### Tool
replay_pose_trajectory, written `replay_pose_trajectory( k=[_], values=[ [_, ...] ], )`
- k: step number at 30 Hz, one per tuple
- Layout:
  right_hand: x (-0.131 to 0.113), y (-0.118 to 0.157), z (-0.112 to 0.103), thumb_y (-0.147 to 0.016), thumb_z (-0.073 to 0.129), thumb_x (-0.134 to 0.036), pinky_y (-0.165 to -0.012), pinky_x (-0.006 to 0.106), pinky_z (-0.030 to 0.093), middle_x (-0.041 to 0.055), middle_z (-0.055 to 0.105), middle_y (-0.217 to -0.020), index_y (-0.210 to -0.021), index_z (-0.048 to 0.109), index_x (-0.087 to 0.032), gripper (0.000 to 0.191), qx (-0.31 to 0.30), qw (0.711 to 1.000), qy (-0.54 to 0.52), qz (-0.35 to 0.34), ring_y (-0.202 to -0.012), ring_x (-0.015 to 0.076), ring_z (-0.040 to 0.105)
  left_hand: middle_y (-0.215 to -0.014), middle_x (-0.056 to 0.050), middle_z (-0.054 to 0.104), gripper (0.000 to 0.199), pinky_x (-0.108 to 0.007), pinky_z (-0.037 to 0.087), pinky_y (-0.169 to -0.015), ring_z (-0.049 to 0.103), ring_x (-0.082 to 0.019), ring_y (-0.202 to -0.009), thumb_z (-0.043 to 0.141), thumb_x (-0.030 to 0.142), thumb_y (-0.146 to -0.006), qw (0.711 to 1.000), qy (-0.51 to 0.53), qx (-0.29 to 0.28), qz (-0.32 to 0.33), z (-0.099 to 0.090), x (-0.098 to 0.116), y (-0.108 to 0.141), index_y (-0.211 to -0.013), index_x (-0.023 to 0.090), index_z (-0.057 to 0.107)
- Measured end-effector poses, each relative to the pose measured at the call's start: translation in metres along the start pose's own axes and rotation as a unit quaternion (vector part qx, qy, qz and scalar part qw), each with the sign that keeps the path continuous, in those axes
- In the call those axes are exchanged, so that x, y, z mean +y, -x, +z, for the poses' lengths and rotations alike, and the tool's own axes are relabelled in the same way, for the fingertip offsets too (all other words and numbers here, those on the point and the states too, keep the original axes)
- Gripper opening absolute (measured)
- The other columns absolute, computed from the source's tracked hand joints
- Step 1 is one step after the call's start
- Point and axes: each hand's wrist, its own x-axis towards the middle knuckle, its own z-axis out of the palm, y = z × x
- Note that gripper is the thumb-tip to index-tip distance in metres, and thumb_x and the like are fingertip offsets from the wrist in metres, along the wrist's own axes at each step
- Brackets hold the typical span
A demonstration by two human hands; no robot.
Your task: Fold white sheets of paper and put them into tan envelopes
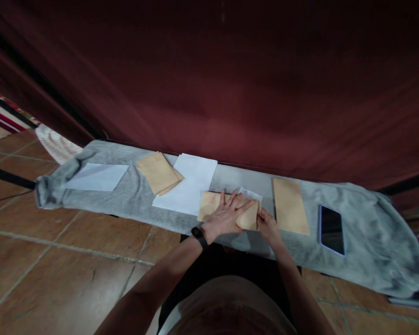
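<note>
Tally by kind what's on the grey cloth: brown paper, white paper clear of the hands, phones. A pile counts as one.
Brown paper, 3: left pile, handled piece, right piece
White paper, 2: far-left sheet, middle stack
Phone, 1
Total: 6

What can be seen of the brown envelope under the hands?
The brown envelope looks like paper, with faint reddish marks near its left end. It lies on the grey cloth, its left end over white sheets. The left hand rests spread on its middle; the right hand seems to pinch its right end, where it looks lifted or folded. White paper shows at its far edge.
</note>
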Motion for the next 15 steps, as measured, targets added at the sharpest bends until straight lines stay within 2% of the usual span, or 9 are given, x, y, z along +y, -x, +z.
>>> replay_pose_trajectory(
  k=[4,8,10,13,15],
  values=[
    [0.005,0.003,-0.001,-0.085,0.052,-0.040,-0.085,0.040,0.053,0.0093,0.076,-0.104,-0.114,0.066,-0.021,0.036,0.024,0.996,0.083,0.033,-0.092,0.0265,0.070,-0.163,-0.017,0.032,0.115,-0.065,-0.005,-0.120,0.025,-0.040,-0.152,0.084,0.045,-0.071,1.000,-0.014,0.013,0.016,-0.003,0.005,0.002,-0.162,0.033,0.015],
    [0.004,0.006,-0.001,-0.087,0.047,-0.035,-0.075,0.035,0.052,0.0102,0.074,-0.093,-0.103,0.064,-0.021,0.027,0.060,0.979,0.193,0.043,-0.084,0.0250,0.070,-0.162,-0.017,0.034,0.112,-0.063,-0.002,-0.121,0.028,-0.037,-0.151,0.079,0.049,-0.077,0.998,-0.065,0.008,0.024,-0.006,0.008,0.002,-0.163,0.032,0.010],
    [-0.001,0.009,-0.003,-0.088,0.047,-0.033,-0.076,0.035,0.052,0.0105,0.072,-0.090,-0.101,0.064,-0.020,0.025,0.088,0.966,0.241,0.008,-0.084,0.0247,0.069,-0.162,-0.016,0.035,0.112,-0.063,0.001,-0.121,0.027,-0.036,-0.151,0.077,0.053,-0.079,0.995,-0.095,0.000,0.025,-0.006,0.010,0.003,-0.163,0.030,0.006],
    [-0.010,0.012,-0.006,-0.089,0.050,-0.040,-0.084,0.042,0.052,0.0151,0.070,-0.100,-0.107,0.063,-0.016,0.032,0.168,0.946,0.266,-0.073,-0.093,0.0277,0.065,-0.161,-0.016,0.036,0.113,-0.062,0.002,-0.121,0.026,-0.036,-0.151,0.075,0.057,-0.079,0.993,-0.118,-0.001,0.030,-0.006,0.010,0.003,-0.163,0.029,0.005],
    [-0.016,0.014,-0.008,-0.091,0.049,-0.043,-0.086,0.042,0.052,0.0152,0.069,-0.102,-0.108,0.064,-0.016,0.035,0.179,0.948,0.247,-0.093,-0.093,0.0272,0.065,-0.161,-0.017,0.036,0.113,-0.062,0.002,-0.121,0.026,-0.036,-0.151,0.075,0.057,-0.079,0.992,-0.119,0.007,0.034,-0.005,0.010,0.004,-0.163,0.029,0.006]
  ],
)
